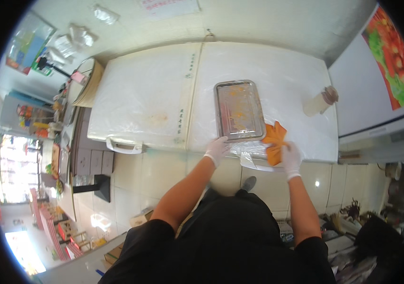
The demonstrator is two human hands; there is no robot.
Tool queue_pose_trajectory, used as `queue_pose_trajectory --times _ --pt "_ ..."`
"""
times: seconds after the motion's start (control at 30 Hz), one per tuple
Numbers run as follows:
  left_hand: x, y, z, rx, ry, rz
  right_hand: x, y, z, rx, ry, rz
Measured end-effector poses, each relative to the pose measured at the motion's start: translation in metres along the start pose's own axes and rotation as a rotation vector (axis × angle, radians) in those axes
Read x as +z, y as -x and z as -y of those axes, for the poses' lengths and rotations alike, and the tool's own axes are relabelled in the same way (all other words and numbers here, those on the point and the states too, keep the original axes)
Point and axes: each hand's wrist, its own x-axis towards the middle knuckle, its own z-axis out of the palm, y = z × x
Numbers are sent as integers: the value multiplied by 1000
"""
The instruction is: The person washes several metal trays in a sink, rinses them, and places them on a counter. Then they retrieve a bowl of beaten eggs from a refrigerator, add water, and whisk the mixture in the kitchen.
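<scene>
A rectangular metal tray (240, 110) lies on a white chest freezer lid (294, 78) covered in clear plastic film. Orange-yellow residue is spread over the tray's bottom. My left hand (217, 151), in a thin white glove, grips the tray's near left corner. An orange cloth (275, 143) hangs from my gloved right hand (291, 159), just beside the tray's near right corner. The cloth is crumpled and reaches over the lid's front edge. Some of the right fingers are blurred.
A jug with a brown lid (320, 101) stands on the right of the freezer top. The left lid (138, 96) has a white front handle (125, 146). A stack of round pale items (90, 83) stands beyond its left end. Cardboard boxes (141, 217) sit on the floor behind me.
</scene>
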Motion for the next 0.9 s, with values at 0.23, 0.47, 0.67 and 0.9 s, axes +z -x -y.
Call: queue_pose_trajectory --times 0.23,0.47,0.67,0.9 --pt "24 25 7 108 160 42 -94 -45 -22 -225 -109 -438" --pt "-5 76 -6 173 232 111 -30 -32 -58 -401 624 -237" --pt "-101 110 -70 368 362 72 -20 -53 -23 -45 485 -146" --pt "-250 148 -197 603 324 -204 127 -5 170 -528 289 3"
